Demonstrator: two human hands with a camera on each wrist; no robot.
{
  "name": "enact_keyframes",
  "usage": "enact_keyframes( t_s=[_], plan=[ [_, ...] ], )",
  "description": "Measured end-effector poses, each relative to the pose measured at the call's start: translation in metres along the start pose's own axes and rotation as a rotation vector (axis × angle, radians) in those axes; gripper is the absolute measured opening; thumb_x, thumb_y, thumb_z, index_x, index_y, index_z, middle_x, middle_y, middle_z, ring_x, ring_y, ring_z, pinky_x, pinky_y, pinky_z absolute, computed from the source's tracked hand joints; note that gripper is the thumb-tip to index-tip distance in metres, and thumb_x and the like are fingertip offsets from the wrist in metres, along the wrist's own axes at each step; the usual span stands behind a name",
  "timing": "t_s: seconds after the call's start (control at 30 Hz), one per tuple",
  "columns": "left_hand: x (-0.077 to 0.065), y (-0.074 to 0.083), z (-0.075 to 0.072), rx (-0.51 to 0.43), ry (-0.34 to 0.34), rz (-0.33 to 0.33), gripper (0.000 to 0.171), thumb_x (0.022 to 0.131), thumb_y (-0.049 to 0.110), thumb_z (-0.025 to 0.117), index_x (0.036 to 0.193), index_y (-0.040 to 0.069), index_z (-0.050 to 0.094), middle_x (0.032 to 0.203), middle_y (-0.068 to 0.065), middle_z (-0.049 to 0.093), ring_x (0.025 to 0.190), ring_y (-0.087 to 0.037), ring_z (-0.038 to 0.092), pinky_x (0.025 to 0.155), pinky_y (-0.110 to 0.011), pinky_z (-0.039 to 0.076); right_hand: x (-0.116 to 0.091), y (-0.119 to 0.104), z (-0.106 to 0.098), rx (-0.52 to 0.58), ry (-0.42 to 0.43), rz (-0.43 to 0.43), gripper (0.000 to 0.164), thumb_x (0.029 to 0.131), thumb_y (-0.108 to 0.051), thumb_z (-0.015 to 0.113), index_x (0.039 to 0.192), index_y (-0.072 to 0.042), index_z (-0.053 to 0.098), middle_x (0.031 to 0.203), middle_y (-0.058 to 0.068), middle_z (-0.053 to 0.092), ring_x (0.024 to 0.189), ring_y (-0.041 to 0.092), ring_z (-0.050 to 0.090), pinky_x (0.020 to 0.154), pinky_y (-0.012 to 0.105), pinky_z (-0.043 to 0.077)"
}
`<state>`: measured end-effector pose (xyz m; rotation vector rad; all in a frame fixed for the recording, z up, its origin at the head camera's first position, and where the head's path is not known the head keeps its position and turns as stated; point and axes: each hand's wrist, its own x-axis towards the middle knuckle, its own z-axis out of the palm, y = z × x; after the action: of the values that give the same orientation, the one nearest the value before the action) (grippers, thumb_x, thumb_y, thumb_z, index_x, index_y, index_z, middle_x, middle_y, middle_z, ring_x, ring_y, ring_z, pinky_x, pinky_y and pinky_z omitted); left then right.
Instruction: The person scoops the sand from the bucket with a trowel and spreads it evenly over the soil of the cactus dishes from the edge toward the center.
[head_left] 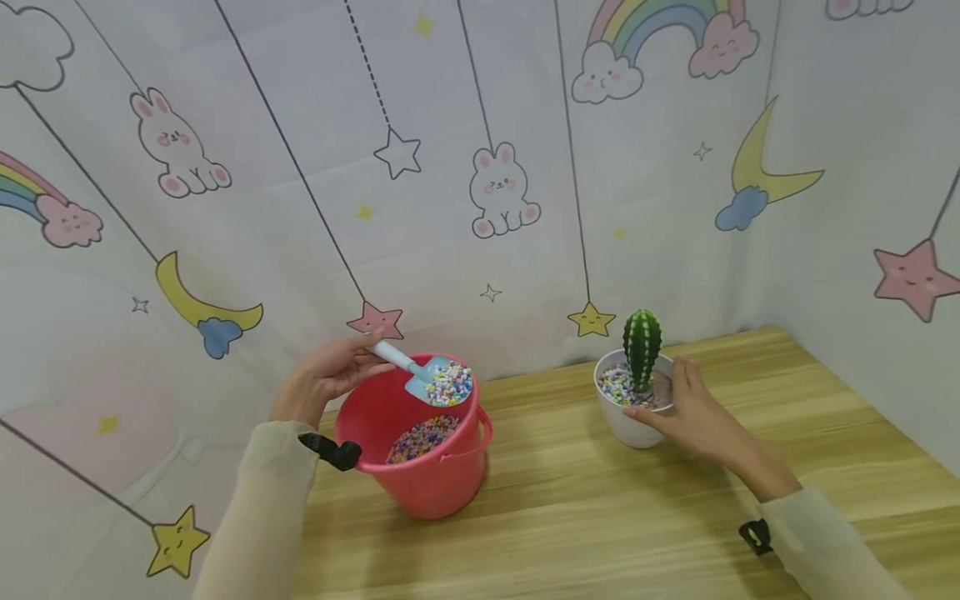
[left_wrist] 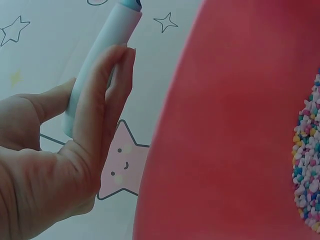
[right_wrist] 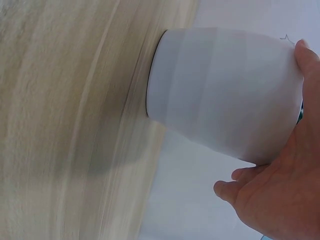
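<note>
A scoop of beads is being held by its handle in the curled fingers of the left hand, above the bucket, perhaps for catching spills. Near the back edge of the bench, the pot is being gripped at its rim by the right hand's fingers, apparently for steadiness.

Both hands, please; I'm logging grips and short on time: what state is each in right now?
Left hand: closed, holding the scoop by its handle.
Right hand: holding the white pot.
</note>
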<state>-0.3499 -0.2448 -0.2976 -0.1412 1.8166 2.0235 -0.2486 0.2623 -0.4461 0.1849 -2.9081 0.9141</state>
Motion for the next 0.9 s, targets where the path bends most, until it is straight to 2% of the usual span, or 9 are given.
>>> enact_keyframes(
  t_s=[0.03,0.17,0.27,0.4,0.47,0.57,0.73,0.8,0.9],
  plan=[
    [0.0,0.001,0.003,0.001,0.003,-0.001,0.015,0.109,0.023,0.057,0.118,0.011,0.062,0.098,-0.007,0.077,0.091,-0.023,0.081,0.098,-0.039,0.062,0.0,0.0,0.0,0.0,-0.002,0.002,0.131,0.095,-0.07,0.063,0.158,0.019,-0.009,0.167,0.044,-0.002,0.149,0.066,0.022,0.122,0.075,0.03],
    [0.001,0.004,0.014,-0.001,-0.004,-0.007,0.02,0.109,0.023,0.058,0.124,0.009,0.056,0.098,-0.006,0.075,0.092,-0.022,0.079,0.104,-0.041,0.057,-0.001,-0.002,-0.001,0.004,-0.012,0.011,0.131,0.095,-0.071,0.062,0.158,0.018,-0.009,0.167,0.044,-0.005,0.151,0.067,0.018,0.122,0.075,0.028],
    [0.007,0.004,0.02,-0.024,-0.014,-0.01,0.022,0.109,0.023,0.058,0.126,0.009,0.053,0.1,-0.007,0.074,0.092,-0.023,0.079,0.1,-0.04,0.06,-0.002,-0.003,-0.002,0.008,-0.014,0.015,0.131,0.095,-0.071,0.062,0.158,0.018,-0.01,0.166,0.045,-0.006,0.151,0.067,0.015,0.123,0.075,0.026],
    [0.016,0.003,0.025,-0.045,-0.017,0.008,0.023,0.109,0.022,0.057,0.127,0.009,0.051,0.102,-0.008,0.072,0.092,-0.022,0.078,0.081,-0.034,0.068,-0.001,-0.002,-0.001,0.013,-0.008,0.013,0.131,0.094,-0.071,0.063,0.158,0.018,-0.009,0.167,0.044,-0.005,0.151,0.067,0.017,0.123,0.075,0.027],
    [0.019,0.002,0.028,-0.039,-0.017,0.026,0.023,0.109,0.021,0.057,0.127,0.008,0.051,0.102,-0.009,0.072,0.092,-0.022,0.079,0.08,-0.034,0.069,-0.001,-0.001,0.0,0.013,-0.002,0.01,0.131,0.094,-0.071,0.063,0.158,0.018,-0.009,0.167,0.044,-0.004,0.15,0.067,0.019,0.122,0.075,0.028],
    [0.023,0.0,0.031,-0.038,-0.009,0.03,0.023,0.108,0.021,0.059,0.125,0.007,0.053,0.1,-0.009,0.074,0.091,-0.024,0.08,0.081,-0.036,0.068,-0.001,-0.001,0.002,0.013,0.001,0.004,0.131,0.094,-0.07,0.064,0.158,0.019,-0.008,0.166,0.045,-0.003,0.15,0.067,0.021,0.122,0.075,0.029],
    [0.028,-0.002,0.037,-0.032,0.001,0.021,0.021,0.107,0.023,0.062,0.12,0.007,0.058,0.099,-0.009,0.075,0.092,-0.023,0.08,0.093,-0.039,0.064,-0.001,-0.001,0.003,-0.001,0.004,0.001,0.131,0.094,-0.071,0.064,0.158,0.02,-0.006,0.166,0.046,-0.001,0.149,0.067,0.022,0.121,0.075,0.031],
    [0.03,-0.001,0.041,-0.026,-0.008,0.022,0.022,0.106,0.024,0.062,0.119,0.007,0.06,0.1,-0.009,0.074,0.092,-0.023,0.079,0.094,-0.039,0.064,0.0,-0.001,0.003,-0.009,0.007,0.002,0.131,0.094,-0.071,0.063,0.158,0.02,-0.005,0.166,0.045,0.0,0.149,0.067,0.022,0.121,0.075,0.032],
    [0.033,0.0,0.048,-0.038,-0.017,0.022,0.022,0.106,0.025,0.063,0.118,0.006,0.06,0.102,-0.009,0.074,0.092,-0.023,0.08,0.087,-0.037,0.066,0.001,0.0,0.003,-0.012,0.013,0.002,0.131,0.094,-0.071,0.063,0.158,0.02,-0.006,0.166,0.046,0.0,0.149,0.067,0.022,0.121,0.075,0.032]
  ],
)
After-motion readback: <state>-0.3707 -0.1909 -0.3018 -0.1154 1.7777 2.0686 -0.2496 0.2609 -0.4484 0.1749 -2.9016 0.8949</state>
